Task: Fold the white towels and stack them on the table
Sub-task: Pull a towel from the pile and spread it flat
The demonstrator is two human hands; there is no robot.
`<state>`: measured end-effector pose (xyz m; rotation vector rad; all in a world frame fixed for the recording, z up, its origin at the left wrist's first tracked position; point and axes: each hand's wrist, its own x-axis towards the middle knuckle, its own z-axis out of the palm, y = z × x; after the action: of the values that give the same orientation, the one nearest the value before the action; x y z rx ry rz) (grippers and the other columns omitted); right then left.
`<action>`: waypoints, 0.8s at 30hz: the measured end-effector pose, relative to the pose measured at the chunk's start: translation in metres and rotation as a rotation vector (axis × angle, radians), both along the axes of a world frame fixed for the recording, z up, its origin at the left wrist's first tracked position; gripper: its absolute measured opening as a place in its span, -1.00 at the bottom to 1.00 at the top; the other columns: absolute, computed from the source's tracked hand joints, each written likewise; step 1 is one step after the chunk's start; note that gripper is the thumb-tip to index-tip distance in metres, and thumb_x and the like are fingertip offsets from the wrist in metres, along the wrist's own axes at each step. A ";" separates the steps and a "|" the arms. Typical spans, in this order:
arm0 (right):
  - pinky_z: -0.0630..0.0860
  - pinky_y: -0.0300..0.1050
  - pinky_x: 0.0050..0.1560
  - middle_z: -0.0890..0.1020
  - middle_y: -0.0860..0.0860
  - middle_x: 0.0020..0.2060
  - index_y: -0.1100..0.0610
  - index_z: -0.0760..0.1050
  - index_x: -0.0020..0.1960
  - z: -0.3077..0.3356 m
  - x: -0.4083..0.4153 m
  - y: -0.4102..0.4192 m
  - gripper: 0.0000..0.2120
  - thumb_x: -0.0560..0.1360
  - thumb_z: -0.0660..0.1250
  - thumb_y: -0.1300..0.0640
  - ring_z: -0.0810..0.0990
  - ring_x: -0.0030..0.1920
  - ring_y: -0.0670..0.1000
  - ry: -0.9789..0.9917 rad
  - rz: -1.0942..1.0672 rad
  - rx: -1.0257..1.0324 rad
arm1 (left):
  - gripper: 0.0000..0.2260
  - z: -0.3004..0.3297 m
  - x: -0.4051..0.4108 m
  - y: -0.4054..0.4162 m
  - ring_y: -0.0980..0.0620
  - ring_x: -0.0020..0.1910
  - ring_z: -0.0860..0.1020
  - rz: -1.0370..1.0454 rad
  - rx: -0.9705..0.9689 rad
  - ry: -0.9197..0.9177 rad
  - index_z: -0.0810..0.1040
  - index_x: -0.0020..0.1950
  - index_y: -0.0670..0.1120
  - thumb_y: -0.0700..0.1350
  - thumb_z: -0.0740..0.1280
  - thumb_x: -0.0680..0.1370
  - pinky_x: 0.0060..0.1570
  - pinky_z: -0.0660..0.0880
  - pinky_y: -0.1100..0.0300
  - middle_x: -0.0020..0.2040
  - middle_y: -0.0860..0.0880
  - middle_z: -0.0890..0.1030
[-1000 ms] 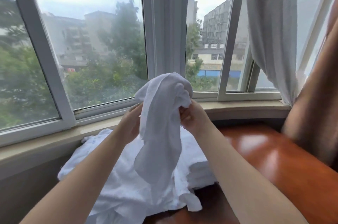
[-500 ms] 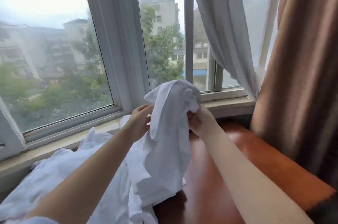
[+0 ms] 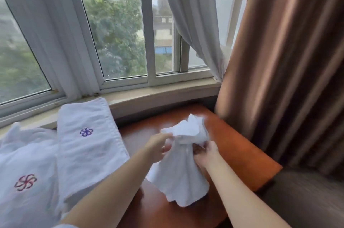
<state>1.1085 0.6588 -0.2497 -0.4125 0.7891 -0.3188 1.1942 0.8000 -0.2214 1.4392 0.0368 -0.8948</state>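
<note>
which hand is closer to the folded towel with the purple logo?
Left. Left hand sits just right of the purple-logo towel; right hand is farther right, beyond the held towel.

White towel [image 3: 181,175] over a reddish-brown table [image 3: 242,155]; folded towels [image 3: 87,145] bear purple and seemingly red pinwheel emblems; brown curtain [image 3: 290,71].

Bare table [image 3: 240,145] between towels [image 3: 87,140] and curtain [image 3: 290,71]

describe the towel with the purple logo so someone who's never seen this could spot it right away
Start at the window sill; just below its left part, white towels lie left of the bare brown table. The purple-logo towel is the flat folded one nearest that bare wood. Its neighbour on the left carries a red logo, and the towel in the hands is bunched up.
</note>
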 end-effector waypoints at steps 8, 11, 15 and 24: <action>0.48 -0.21 -0.44 0.45 0.05 -0.54 0.15 0.38 -0.33 -0.023 0.005 -0.116 -0.67 0.60 0.25 0.12 0.47 -0.50 0.01 0.035 0.177 0.005 | -0.90 -0.020 -0.004 -0.090 0.07 -0.38 0.41 0.196 0.103 0.007 0.53 -0.19 -0.04 -0.18 0.40 0.51 -0.33 0.34 0.24 -0.33 -0.01 0.42; 0.41 -0.17 -0.32 0.41 0.01 -0.54 0.09 0.35 -0.33 -0.020 0.007 -0.146 -0.72 0.56 0.22 0.22 0.39 -0.44 0.00 0.044 0.238 -0.066 | -0.91 -0.022 -0.005 -0.112 0.06 -0.37 0.45 0.280 0.107 0.024 0.55 -0.11 -0.06 -0.24 0.39 0.49 -0.33 0.38 0.25 -0.30 -0.03 0.47; 0.34 -0.17 -0.35 0.38 0.00 -0.59 0.11 0.30 -0.36 -0.017 0.015 -0.171 -0.74 0.46 0.14 0.36 0.35 -0.54 -0.02 0.083 0.276 -0.119 | -0.83 -0.023 -0.001 -0.129 0.04 -0.38 0.44 0.357 0.088 -0.018 0.53 -0.04 -0.08 -0.34 0.33 0.49 -0.31 0.38 0.24 -0.32 -0.05 0.49; 0.32 -0.21 -0.37 0.40 0.02 -0.47 0.10 0.36 -0.51 0.010 0.077 -0.187 -0.60 0.48 0.12 0.29 0.36 -0.45 -0.02 0.041 0.392 -0.128 | -0.67 -0.012 0.052 -0.144 0.01 -0.24 0.50 0.575 0.158 -0.248 0.46 0.18 -0.10 -0.39 0.26 0.47 -0.31 0.45 0.18 0.02 -0.10 0.51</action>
<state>1.1852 0.4722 -0.2396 -0.6836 0.7119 0.0060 1.2460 0.6561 -0.2330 1.5613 0.3249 -0.2451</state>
